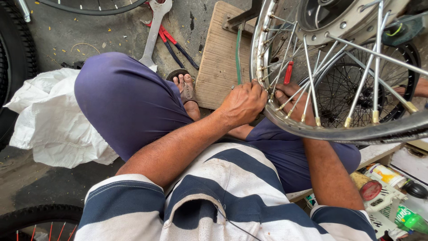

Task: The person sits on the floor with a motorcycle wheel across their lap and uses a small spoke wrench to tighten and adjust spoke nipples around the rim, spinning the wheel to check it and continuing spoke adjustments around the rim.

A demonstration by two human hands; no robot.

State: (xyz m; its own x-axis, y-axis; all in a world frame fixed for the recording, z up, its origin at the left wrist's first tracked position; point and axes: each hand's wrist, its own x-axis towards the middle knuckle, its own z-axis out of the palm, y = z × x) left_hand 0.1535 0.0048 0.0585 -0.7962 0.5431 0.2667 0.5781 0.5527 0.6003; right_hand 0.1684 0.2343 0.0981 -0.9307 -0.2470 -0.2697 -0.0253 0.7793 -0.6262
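A chrome spoked wheel rim (339,129) with a metal hub (339,18) stands in front of me, above my lap. My left hand (243,103) is closed on the outside of the rim at its near left part, fingers curled over the edge. My right hand (292,105) reaches up behind the spokes (312,89) and pinches a spoke near its brass nipple. Whether a small tool is in either hand is hidden by the fingers. A red-handled tool (289,72) lies beyond the rim.
A wooden board (218,58) lies on the concrete floor under the wheel. A large silver spanner (154,31) and red-handled pliers (171,42) lie ahead. White sacking (53,120) sits at left, tyres (13,58) at the edges, cans and bottles (388,187) at right.
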